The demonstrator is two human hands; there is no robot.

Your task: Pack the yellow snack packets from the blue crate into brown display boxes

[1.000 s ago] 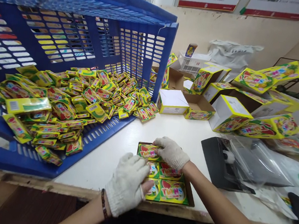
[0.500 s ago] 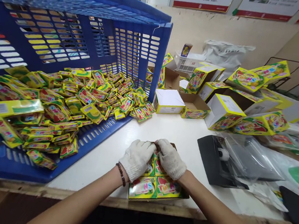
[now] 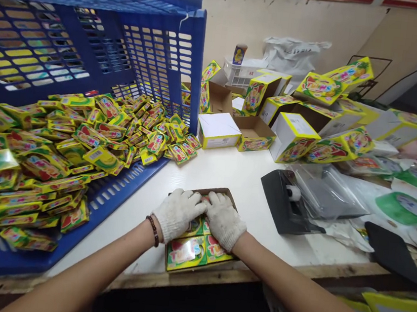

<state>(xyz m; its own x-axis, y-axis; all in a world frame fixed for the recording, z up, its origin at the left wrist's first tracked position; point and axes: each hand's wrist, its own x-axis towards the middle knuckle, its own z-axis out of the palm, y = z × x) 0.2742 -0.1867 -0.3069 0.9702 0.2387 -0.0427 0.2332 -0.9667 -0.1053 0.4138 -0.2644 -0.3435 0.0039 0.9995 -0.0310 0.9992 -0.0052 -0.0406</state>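
Observation:
My left hand [image 3: 180, 214], in a white knitted glove, lies with its fingers stretched over the small packs in an open cardboard display box [image 3: 231, 198]. My right hand [image 3: 223, 220], gloved the same way, rests palm down on the packs beside it, fingertips towards the box's far side. Nearest me, two bright yellow-green fruit-printed packs [image 3: 186, 253] show face up, side by side. The hands cover most of the packs behind them. The box sits at the table's front edge.
Left, a blue plastic crate [image 3: 197, 65] lies on its side, with many small candy packs [image 3: 101, 135] spilling from it. Several yellow display boxes [image 3: 296, 135] stand behind. To the right are a black tape dispenser [image 3: 281, 203], clear plastic film [image 3: 329, 196] and a green tape roll [image 3: 405, 207].
The view has turned to the right and down. My fingers, earlier bunched near the box's far side, now lie flatter over the packs. The box appears slightly turned.

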